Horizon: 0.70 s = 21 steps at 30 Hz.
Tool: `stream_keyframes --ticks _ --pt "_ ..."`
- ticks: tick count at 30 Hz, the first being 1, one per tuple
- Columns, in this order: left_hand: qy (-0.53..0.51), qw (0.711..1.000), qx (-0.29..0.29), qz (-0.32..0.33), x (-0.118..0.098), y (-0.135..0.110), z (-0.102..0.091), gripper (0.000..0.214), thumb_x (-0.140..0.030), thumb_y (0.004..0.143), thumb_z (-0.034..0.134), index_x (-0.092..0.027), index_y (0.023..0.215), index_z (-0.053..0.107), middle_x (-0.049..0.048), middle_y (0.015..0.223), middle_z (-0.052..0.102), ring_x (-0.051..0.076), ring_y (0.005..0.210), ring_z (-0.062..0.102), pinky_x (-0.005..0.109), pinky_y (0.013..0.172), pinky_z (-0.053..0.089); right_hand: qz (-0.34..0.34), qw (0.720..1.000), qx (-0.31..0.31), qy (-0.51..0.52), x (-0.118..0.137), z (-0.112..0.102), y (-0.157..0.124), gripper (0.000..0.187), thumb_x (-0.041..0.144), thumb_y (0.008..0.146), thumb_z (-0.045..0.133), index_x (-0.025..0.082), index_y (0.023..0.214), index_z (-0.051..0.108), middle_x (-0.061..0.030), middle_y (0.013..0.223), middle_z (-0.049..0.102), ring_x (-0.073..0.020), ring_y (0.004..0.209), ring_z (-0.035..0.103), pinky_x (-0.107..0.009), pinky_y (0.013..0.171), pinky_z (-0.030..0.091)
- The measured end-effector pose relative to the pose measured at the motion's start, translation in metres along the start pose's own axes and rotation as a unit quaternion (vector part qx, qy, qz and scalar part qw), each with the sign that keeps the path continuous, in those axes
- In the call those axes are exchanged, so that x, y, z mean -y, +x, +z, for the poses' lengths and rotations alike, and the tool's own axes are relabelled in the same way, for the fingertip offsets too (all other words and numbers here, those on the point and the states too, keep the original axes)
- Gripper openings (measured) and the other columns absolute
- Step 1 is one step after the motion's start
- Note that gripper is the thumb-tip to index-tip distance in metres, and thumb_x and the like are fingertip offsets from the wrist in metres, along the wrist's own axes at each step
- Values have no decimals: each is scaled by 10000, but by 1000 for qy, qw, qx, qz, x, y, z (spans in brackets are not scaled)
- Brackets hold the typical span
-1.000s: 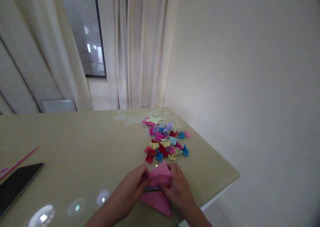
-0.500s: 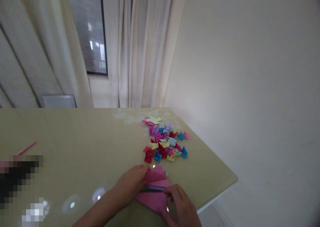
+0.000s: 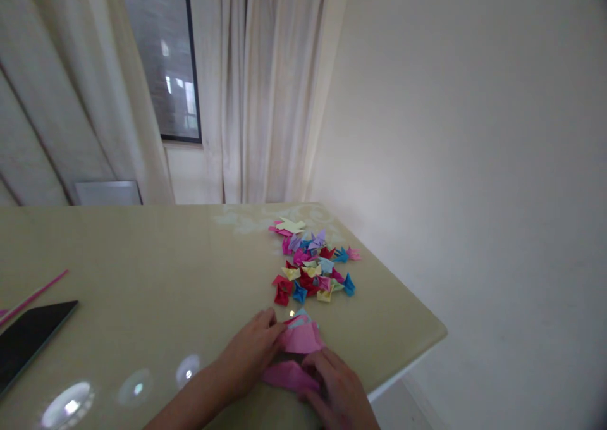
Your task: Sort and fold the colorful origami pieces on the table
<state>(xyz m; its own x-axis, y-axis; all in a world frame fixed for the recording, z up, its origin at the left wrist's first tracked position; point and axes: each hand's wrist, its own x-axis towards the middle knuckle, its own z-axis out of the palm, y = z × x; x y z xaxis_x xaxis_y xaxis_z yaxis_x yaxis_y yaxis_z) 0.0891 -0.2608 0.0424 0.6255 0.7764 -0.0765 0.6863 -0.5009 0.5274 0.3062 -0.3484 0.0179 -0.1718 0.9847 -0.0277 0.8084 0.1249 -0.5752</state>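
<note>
We take the pile (image 3: 310, 284) of folded shapes as our landmark. Just on its near side lies the upper pink paper (image 3: 301, 339), with a pale sheet (image 3: 300, 316) showing past its far edge; nearer to us than both is the lower pink paper (image 3: 288, 375). We cannot tell whether the two pink parts are joined.

The left hand (image 3: 256, 352) has its fingertips on the upper paper's left edge; whether they pinch or only press, we cannot tell. The right hand (image 3: 336, 382) grasps the lower paper's right end between thumb and fingers.

If the hands pulled unevenly, we judge, the thin paper could crease askew or tear. A loose left touch might let the upper paper skid over the smooth table (image 3: 190, 284). A forward push could nudge the pile's nearest shapes. The black slab (image 3: 35, 338) and pink stick (image 3: 38, 296), well left of the pile, look safely apart.
</note>
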Motion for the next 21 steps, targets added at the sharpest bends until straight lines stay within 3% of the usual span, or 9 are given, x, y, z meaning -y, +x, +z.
stream_keyframes --ticks 3,7,12,15,18,21 --pt "48 998 -12 -27 -1 -1 -2 496 -198 980 487 -228 1465 583 153 1407 593 319 1288 530 474 1118 408 -33 999 -14 9 -15 5 -8 186 162 893 700 262 1049 695 -40 1073 731 -251 1023 681 -282 849 498" --pt "70 996 -11 -62 6 4 -3 487 -246 925 558 -212 1409 603 159 1417 603 364 1317 507 539 1109 374 -84 995 -34 42 -36 4 -19 140 202 948 639 265 1065 684 -41 1031 705 -225 935 683 -263 794 519" --pt "-18 996 41 -77 14 19 -13 350 -210 783 639 -180 1132 652 115 1278 647 274 1176 583 356 1003 450 -116 985 -92 89 -32 -8 -15 156 155 912 657 241 1038 689 -45 1013 649 -207 896 659 -260 796 532" --pt "-35 997 43 -55 12 21 -17 249 -194 786 636 -187 1035 632 97 1218 663 251 1105 602 319 934 462 -71 981 -134 121 -22 -11 -1 339 86 868 624 256 1155 684 -54 1124 624 -198 864 662 -286 812 552" --pt "-79 997 19 -4 10 16 -13 211 -276 908 590 -197 1102 617 84 1184 688 247 1076 621 321 915 475 -31 978 -147 144 -20 -7 13 596 73 801 627 265 1365 611 -79 1282 582 -207 862 680 -334 840 584" --pt "-70 997 8 15 8 7 -3 272 -267 979 526 -187 1226 606 109 1283 662 260 1172 597 356 1019 464 -21 978 -153 141 -23 -1 22 720 97 769 655 258 1464 556 -100 1389 556 -276 1140 665 -404 1026 549"
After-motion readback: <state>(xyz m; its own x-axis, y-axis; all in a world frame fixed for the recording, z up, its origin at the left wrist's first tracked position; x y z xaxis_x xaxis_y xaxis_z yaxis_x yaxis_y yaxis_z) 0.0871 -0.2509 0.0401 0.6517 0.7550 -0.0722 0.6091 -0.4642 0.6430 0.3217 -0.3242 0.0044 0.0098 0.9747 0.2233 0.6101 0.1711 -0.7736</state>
